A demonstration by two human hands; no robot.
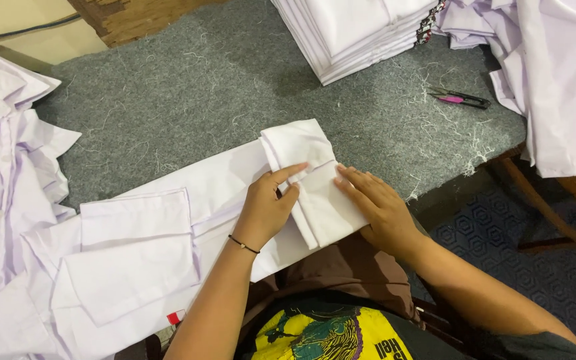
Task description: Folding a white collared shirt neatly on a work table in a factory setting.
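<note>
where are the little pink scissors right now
In the head view the pink-handled snips lie upper right on the grey felt table, between the stack of folded white shirts and the loose white pile.

Folded shirt (pixel 315 193) before stack (pixel 361 33), snips (pixel 460 99) right.
</note>
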